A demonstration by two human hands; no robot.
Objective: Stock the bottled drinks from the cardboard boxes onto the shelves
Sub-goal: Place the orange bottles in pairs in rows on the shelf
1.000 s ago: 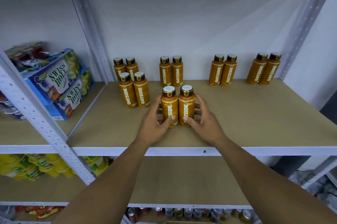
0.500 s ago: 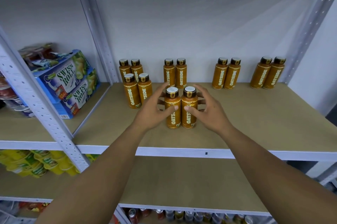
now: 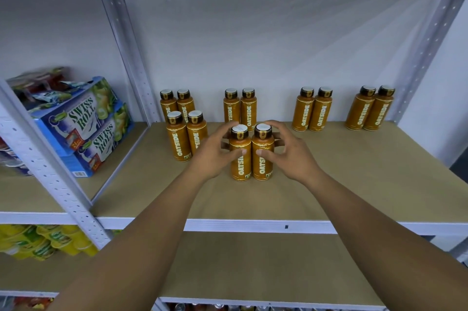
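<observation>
A: Looking for the left hand.
B: Curled round the left front bottle, thumb across the label, fingers wrapped behind.
A: And the right hand?
B: Gripping the right front bottle in mirror fashion, thumb on the front, fingers round the far side.
A: Standing where?
B: Upright on the shelf, touching side by side, caps up, about mid-depth and well back from the front edge. Directly in front of the back pair, apart from it.
A: Anything else up there?
B: A block of four bottles at the left end, just beside the left hand. Further right along the wall, a third pair and a fourth pair, well apart from each other. All orange-brown, dark-capped, marked OATSIDE down the side.
A: Beyond the upright post?
B: Two blue Swiss Roll boxes, stacked one on the other on the neighbouring shelf, with blurred packets on top. Yellow packs one level down. Can tops at the very bottom edge, too blurred to read.
</observation>
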